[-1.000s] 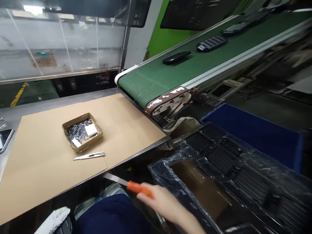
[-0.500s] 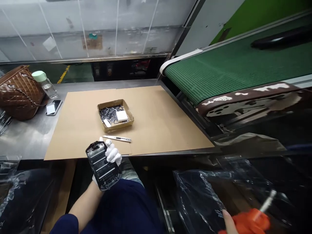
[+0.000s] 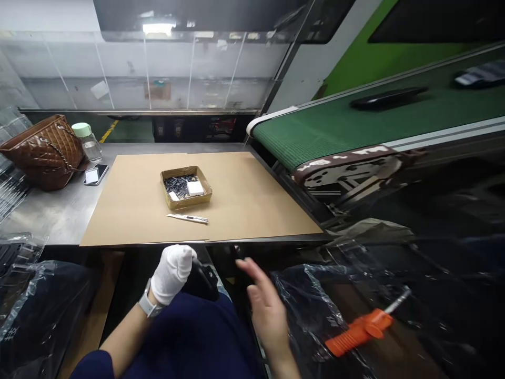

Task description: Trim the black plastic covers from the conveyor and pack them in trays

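Observation:
My left hand [image 3: 173, 271], in a white glove, is closed around a black plastic housing [image 3: 200, 279] over my lap. The housing is tilted now, so its ribbed inner side is hidden and the hand covers part of it. My bare right hand [image 3: 268, 308] is in the air to the right of the housing, apart from it. Its fingers point forward, somewhat blurred, with nothing in them. An orange-handled tool [image 3: 359, 331] with a metal shaft lies on plastic-wrapped dark goods at my right. On the cardboard ahead lies a utility knife [image 3: 187, 218].
Cardboard [image 3: 244, 200] covers the metal table. On it stands a shallow box [image 3: 185, 202] of small dark parts and white blocks. A brown bag [image 3: 47, 152], bottle [image 3: 92, 147] and phone [image 3: 96, 174] are at left. A green conveyor [image 3: 315, 129] at right carries dark pieces [image 3: 389, 98].
My right hand has left the orange-handled tool and moved left toward the housing. My left hand has turned the housing over. The view has shifted, and the conveyor's dark piece is nearer.

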Demonstrator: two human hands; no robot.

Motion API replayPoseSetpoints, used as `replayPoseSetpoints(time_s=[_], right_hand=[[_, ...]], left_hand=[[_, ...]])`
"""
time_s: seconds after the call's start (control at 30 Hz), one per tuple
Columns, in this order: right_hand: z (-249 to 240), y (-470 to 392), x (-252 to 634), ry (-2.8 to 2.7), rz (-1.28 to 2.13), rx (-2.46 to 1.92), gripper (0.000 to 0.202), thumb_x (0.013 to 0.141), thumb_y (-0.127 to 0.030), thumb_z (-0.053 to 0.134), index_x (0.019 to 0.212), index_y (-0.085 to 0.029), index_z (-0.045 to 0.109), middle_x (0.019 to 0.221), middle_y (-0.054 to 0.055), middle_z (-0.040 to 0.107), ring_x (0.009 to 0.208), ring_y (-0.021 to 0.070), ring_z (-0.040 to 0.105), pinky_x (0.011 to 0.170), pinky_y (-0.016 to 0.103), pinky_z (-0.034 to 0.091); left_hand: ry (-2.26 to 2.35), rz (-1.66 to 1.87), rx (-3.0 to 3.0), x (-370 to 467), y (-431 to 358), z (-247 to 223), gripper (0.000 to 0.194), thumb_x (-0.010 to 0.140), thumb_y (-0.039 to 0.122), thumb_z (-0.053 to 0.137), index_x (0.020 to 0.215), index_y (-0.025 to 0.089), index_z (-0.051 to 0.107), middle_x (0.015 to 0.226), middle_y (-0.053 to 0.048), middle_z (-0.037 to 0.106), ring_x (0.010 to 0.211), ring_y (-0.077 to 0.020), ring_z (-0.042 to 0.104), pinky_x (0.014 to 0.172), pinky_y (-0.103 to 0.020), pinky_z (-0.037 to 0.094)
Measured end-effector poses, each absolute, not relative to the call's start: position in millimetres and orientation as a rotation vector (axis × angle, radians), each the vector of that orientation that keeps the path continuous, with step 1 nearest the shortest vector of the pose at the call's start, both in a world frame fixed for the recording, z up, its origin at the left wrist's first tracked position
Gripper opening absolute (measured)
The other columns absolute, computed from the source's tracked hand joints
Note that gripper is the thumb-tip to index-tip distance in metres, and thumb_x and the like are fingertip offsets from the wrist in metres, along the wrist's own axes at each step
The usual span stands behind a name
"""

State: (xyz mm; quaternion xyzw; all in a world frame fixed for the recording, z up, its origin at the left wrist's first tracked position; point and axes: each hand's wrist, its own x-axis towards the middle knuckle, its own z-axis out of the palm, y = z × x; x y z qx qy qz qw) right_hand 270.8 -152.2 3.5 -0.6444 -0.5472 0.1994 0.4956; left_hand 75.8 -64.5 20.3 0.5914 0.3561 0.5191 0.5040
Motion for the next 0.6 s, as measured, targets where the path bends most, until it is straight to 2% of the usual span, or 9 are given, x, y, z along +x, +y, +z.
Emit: replayPoseSetpoints(time_s=[0.1,0.27,0.37,0.47,0.6], right_hand=[[16.4,-156.4,232.1,-1.510,0.786,-1.347,0.062,0.082,-0.063,0.047,0.128,-0.022,0.052,0.119,0.011,0.064,0.113,0.0263,0.058,0.098,0.042,0.046],[18.0,-154.8,211.7,-1.457,0.908,-1.436,0.044,0.084,-0.047,0.055,0.120,-0.024,0.060,0.119,0.008,0.065,0.107,0.0235,0.062,0.092,0.037,0.051],[19.9,-150.8,209.7,-1.443,0.927,-1.437,0.038,0.084,-0.042,0.056,0.116,-0.023,0.062,0.115,0.007,0.067,0.102,0.0219,0.064,0.088,0.034,0.053],[26.4,-148.2,212.5,-1.530,0.924,-1.411,0.033,0.082,-0.034,0.057,0.113,-0.022,0.064,0.112,0.005,0.068,0.100,0.0199,0.064,0.090,0.032,0.051],[40.8,-142.1,245.9,-1.472,0.867,-1.407,0.032,0.081,-0.033,0.060,0.110,-0.022,0.065,0.107,0.004,0.070,0.096,0.0174,0.065,0.088,0.029,0.051]], left_hand=[[0.955,1.310,1.844,66.0,-73.6,15.5,0.049,0.091,0.049,0.035,0.058,0.019,0.055,0.055,-0.001,0.050,0.052,-0.0133,0.043,0.057,-0.028,0.035],[0.950,1.371,1.938,58.7,-74.1,10.5,0.045,0.093,0.042,0.033,0.062,0.020,0.057,0.057,-0.002,0.053,0.052,-0.0134,0.046,0.057,-0.027,0.036],[0.949,1.273,1.926,61.0,-74.6,10.9,0.035,0.090,0.040,0.042,0.066,0.020,0.058,0.061,-0.001,0.055,0.057,-0.0140,0.049,0.059,-0.026,0.039],[0.988,1.104,1.874,62.6,-72.9,9.9,0.024,0.083,0.042,0.053,0.075,0.021,0.062,0.074,-0.003,0.062,0.070,-0.0179,0.058,0.069,-0.029,0.045],[1.174,0.887,1.684,57.5,-50.2,-4.1,0.033,0.085,0.050,0.044,0.092,0.024,0.063,0.096,-0.003,0.067,0.093,-0.0232,0.062,0.089,-0.034,0.048]])
